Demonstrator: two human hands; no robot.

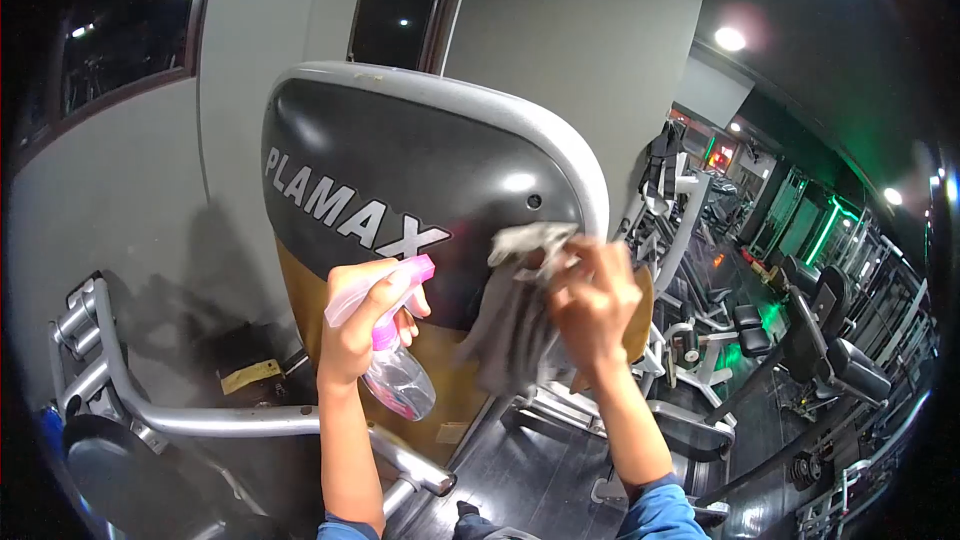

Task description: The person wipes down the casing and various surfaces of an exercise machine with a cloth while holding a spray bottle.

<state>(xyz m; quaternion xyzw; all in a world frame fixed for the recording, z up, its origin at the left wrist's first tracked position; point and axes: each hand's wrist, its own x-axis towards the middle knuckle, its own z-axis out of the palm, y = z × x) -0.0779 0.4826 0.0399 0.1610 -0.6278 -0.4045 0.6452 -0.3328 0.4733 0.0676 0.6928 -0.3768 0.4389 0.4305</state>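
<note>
My left hand [362, 315] is wrapped round the neck of a spray bottle [400, 380] with a pink trigger head and a clear body holding some liquid. Its nozzle points right, toward the machine's panel. Slightly blurred, my right hand [598, 300] grips a grey cloth [510, 315] that hangs down from the fingers. Behind both hands stands a large dark machine panel [420, 160] with a silver rim and the letters PLAMAX. Whether the cloth touches the panel I cannot tell.
A silver tubular frame [230, 422] runs across the lower left, by a dark round pad. Gym machines with black seats [858, 370] line the right side. A grey wall [570, 30] with windows rises behind the panel. The floor [540, 480] is dark planks.
</note>
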